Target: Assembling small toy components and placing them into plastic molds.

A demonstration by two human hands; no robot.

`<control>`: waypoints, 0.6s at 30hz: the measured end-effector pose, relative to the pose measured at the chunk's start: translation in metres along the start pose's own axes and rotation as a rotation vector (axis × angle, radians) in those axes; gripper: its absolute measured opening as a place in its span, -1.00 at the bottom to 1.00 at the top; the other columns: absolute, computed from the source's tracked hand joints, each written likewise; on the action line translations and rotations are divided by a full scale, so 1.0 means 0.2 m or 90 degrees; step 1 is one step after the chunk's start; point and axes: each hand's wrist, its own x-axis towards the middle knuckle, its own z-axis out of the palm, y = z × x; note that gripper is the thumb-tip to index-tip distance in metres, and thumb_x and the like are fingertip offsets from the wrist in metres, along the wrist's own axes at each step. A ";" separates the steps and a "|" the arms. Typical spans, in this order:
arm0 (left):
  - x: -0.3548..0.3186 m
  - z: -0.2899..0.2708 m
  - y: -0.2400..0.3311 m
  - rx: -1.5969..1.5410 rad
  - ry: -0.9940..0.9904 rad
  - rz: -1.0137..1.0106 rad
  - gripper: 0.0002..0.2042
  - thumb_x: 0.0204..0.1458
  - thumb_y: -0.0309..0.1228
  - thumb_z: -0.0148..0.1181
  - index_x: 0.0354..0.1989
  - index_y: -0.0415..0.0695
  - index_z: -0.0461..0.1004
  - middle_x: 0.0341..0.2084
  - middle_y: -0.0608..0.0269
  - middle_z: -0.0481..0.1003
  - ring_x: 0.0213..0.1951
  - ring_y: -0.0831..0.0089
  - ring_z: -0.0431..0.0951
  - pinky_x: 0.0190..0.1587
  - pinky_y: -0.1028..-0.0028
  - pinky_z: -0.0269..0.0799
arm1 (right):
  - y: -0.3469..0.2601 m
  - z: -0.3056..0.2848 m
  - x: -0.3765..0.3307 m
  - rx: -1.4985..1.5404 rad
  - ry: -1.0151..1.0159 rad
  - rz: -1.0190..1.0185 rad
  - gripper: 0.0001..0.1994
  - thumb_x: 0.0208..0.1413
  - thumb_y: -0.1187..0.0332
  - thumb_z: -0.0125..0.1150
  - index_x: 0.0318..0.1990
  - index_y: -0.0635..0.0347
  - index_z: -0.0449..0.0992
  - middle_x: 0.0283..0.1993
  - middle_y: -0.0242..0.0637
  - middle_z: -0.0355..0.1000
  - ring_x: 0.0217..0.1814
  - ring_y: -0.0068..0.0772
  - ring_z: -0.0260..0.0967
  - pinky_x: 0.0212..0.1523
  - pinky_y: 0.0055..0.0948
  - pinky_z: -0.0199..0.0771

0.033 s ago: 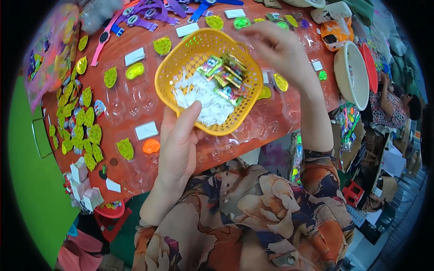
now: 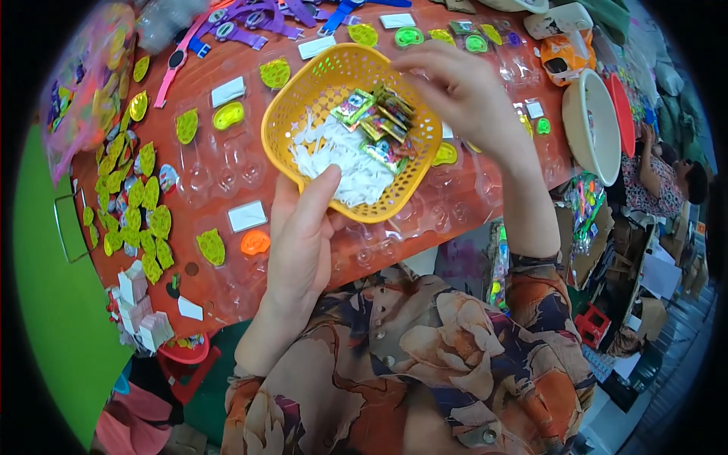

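A yellow plastic basket [image 2: 282, 136] with a perforated wall is held up over the table, tilted a little. My left hand [image 2: 302, 220] grips its near left side, thumb over the rim and the other fingers beneath. Inside lie a heap of thin white strips [image 2: 345, 171] and several small shiny green and gold packets [image 2: 387, 117]. By the basket's far right rim hovers my right hand [image 2: 466, 91], fingers stretched loosely toward the packets. Nothing shows between those fingers. Under both hands, clear plastic blister trays [image 2: 227, 182] cover much of the red table.
Yellow-green leaf-shaped pieces [image 2: 133, 197] are heaped at the left, near stacks of white cards [image 2: 140, 311]. Toy watches [image 2: 250, 23] lie at the far edge. A cream basin [image 2: 590, 125] stands at the right. Another person [image 2: 656, 174] sits beyond it.
The basket has shifted very slightly away from me. My right hand has moved a little nearer and its fingers have come down toward the basket's rim.
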 end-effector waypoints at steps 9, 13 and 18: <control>-0.01 -0.02 -0.04 0.089 -0.010 0.045 -0.55 0.27 -0.42 0.08 0.30 -0.18 0.17 0.13 0.18 0.42 0.09 0.42 0.52 0.04 0.36 0.57 | -0.12 0.20 0.00 -0.260 -0.156 -0.065 -0.73 0.06 0.30 0.33 -0.10 0.16 0.57 -0.12 -0.29 0.48 -0.22 -0.14 0.54 -0.28 -0.22 0.57; -0.02 -0.04 -0.02 0.039 -0.002 0.007 -0.54 0.27 -0.41 0.08 0.31 -0.17 0.17 0.13 0.19 0.42 0.09 0.41 0.52 0.04 0.35 0.58 | -0.14 0.22 0.00 -0.270 -0.175 -0.062 -0.74 0.06 0.29 0.33 -0.09 0.13 0.59 -0.11 -0.30 0.50 -0.22 -0.14 0.55 -0.29 -0.23 0.57; -0.01 -0.07 0.03 0.011 0.005 -0.029 -0.54 0.27 -0.38 0.08 0.31 -0.16 0.18 0.14 0.19 0.42 0.11 0.38 0.52 0.02 0.31 0.60 | -0.13 0.25 -0.03 -0.172 -0.008 -0.185 -0.85 0.01 0.28 0.33 -0.30 0.08 0.59 -0.23 -0.29 0.45 -0.17 -0.17 0.52 -0.32 -0.18 0.56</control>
